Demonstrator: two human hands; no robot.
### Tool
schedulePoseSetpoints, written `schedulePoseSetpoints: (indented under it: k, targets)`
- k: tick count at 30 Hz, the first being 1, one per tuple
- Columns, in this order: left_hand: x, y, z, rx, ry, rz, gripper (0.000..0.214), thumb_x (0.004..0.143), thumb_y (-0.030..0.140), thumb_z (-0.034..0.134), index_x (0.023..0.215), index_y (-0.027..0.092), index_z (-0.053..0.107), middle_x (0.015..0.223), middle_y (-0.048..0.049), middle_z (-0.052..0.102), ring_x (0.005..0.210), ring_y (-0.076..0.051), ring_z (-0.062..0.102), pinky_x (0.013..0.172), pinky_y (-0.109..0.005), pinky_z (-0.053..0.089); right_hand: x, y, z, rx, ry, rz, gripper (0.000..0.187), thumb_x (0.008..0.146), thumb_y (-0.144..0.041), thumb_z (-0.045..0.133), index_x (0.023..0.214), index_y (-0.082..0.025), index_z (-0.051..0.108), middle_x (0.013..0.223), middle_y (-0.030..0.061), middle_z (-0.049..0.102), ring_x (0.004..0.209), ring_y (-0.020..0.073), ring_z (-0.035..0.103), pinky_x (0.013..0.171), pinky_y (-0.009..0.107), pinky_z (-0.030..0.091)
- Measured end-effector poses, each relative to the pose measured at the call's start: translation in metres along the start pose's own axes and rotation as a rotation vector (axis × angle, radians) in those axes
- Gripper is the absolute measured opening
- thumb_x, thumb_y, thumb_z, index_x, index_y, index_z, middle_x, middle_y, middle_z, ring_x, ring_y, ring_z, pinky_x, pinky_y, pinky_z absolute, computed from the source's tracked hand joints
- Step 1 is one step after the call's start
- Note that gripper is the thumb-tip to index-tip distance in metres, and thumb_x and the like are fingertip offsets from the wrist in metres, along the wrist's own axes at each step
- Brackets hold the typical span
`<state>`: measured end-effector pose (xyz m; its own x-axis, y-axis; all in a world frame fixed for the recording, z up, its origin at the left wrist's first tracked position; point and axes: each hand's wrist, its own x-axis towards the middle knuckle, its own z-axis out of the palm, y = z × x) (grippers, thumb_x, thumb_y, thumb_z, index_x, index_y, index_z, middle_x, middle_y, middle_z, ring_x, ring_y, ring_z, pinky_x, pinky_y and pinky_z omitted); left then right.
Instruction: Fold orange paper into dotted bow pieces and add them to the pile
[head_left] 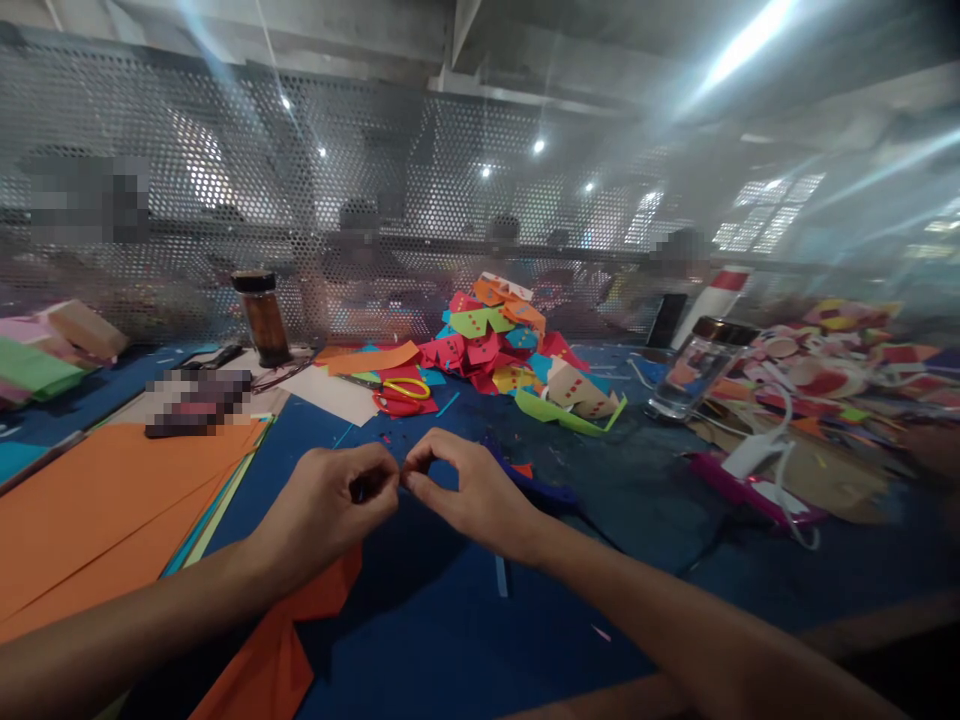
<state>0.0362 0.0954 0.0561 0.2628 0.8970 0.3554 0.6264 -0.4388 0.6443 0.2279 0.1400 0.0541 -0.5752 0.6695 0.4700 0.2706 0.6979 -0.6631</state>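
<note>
An orange cutout (274,655) lies nearest, on the blue table (435,640) by the left wrist. The left hand (330,495) and right hand (480,490) are pinched narrow, tips nearly meeting (whether on some scrap, I can't tell from here). It looks like fine fingertip work, probably calling next for a light, steady pinch. Beyond sit scissors (401,394) and a paper heap (480,350); the blue tool (544,491) beside the right hand could get in the way

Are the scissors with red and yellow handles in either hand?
No, the scissors lie beyond the left hand and right hand, untouched.
</note>
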Motion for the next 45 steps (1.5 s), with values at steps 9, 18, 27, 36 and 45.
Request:
schedulePoseSetpoints:
  k: [9,18,27,36,45]
  targets:
    - [0.0047,0.0005,0.0002,-0.021,-0.02,-0.036,0.019,0.084,0.025,0.05,0.075,0.019,0.065,0.06,0.0046,0.057,0.056,-0.012,0.05,0.054,-0.023,0.036,-0.0001,0.0014,-0.0013,-0.007,-0.023,-0.002,0.004,0.089,-0.015,0.062,0.087,-0.019,0.062,0.089,0.0015,0.066,0.085,0.0164,0.061,0.078,0.029,0.047]
    - [0.0039,0.0017,0.0001,-0.073,-0.033,-0.054,0.021,0.085,0.027,0.05,0.075,0.019,0.067,0.061,0.0045,0.058,0.057,-0.012,0.051,0.055,-0.024,0.036,0.0003,0.0018,0.0006,-0.022,-0.028,-0.015,0.007,0.089,-0.015,0.06,0.084,-0.019,0.058,0.085,0.0011,0.062,0.081,0.0162,0.058,0.077,0.03,0.045]
    - [0.0059,-0.0008,0.0006,-0.075,-0.023,-0.07,0.019,0.083,0.026,0.051,0.074,0.02,0.066,0.061,0.0046,0.059,0.058,-0.013,0.054,0.055,-0.024,0.037,-0.0008,0.0024,-0.0001,0.025,-0.006,0.011,0.005,0.09,-0.02,0.062,0.086,-0.019,0.059,0.085,0.001,0.062,0.081,0.016,0.058,0.076,0.03,0.046]
    - [0.0051,-0.0003,0.0015,-0.103,-0.036,-0.077,0.018,0.083,0.027,0.05,0.072,0.021,0.064,0.059,0.0048,0.057,0.057,-0.013,0.052,0.054,-0.024,0.036,0.0002,-0.0003,0.0007,0.017,-0.009,-0.017,0.009,0.087,-0.013,0.06,0.082,-0.02,0.057,0.084,0.0002,0.06,0.08,0.0153,0.057,0.076,0.029,0.046]
    - [0.0053,-0.0039,0.0019,-0.128,-0.021,-0.088,0.017,0.084,0.026,0.051,0.072,0.021,0.062,0.059,0.0062,0.052,0.056,-0.012,0.046,0.053,-0.025,0.032,-0.0003,0.0001,0.0015,0.037,-0.016,0.017,0.008,0.09,-0.019,0.062,0.083,-0.019,0.059,0.084,0.0005,0.06,0.08,0.0151,0.057,0.076,0.028,0.045]
